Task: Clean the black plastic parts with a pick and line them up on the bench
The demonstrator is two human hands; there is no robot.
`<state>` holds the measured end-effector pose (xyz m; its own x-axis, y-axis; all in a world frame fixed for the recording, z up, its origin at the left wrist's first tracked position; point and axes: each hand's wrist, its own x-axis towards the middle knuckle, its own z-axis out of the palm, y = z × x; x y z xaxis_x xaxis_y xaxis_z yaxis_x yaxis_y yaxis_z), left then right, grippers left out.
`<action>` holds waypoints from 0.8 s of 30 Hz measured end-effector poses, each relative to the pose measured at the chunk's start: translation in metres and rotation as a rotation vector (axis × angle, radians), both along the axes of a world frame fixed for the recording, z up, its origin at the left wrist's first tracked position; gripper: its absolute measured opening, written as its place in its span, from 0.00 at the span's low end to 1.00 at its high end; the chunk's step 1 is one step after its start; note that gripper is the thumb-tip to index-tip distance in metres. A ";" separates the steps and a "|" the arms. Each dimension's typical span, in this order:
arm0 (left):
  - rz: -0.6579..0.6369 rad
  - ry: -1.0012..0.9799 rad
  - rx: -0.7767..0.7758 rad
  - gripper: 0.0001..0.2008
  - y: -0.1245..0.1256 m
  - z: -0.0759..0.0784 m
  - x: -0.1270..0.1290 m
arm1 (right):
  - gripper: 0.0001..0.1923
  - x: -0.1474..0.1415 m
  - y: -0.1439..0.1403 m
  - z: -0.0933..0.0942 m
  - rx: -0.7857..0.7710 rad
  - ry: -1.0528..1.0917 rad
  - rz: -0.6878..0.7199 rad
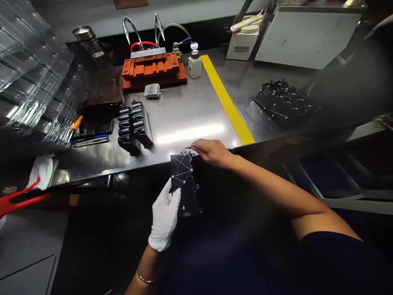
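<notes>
My left hand [166,213], in a white glove, grips a black ribbed plastic part [182,168] by its lower left side, just in front of the table edge. The part has a cross-ribbed face, small round metal-looking inserts and rounded lugs along its right side. My right hand [213,152] is bare and closed at the upper end of this part. From its fingertips sticks out a thin dark pointed tool [188,148]; the rest of it is hidden in the hand. Two similar black parts [135,127] stand side by side on the metal table.
On the metal table [187,110] are an orange fixture [150,67], a white pump bottle [195,65] and a small white block [152,91]. Past the yellow tape [227,100] lie more black parts [282,100]. Stacked clear trays [30,73] rise at left, above red-handled scissors [21,198].
</notes>
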<state>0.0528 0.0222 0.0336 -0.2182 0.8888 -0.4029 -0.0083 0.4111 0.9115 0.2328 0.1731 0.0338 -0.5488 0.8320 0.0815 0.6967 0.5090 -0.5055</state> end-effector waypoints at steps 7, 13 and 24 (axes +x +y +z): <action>-0.010 0.056 0.001 0.31 0.000 -0.006 -0.003 | 0.20 -0.010 -0.017 0.012 0.153 -0.311 -0.058; 0.024 -0.009 0.011 0.31 0.000 -0.006 -0.002 | 0.19 -0.010 -0.009 0.014 0.252 -0.296 0.000; 0.000 -0.012 0.027 0.30 -0.002 -0.011 -0.006 | 0.19 -0.009 -0.011 0.010 0.248 -0.261 -0.121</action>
<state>0.0473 0.0204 0.0229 -0.2132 0.8997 -0.3810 -0.0189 0.3860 0.9223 0.2234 0.1618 0.0434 -0.4763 0.8647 0.1594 0.8485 0.4996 -0.1746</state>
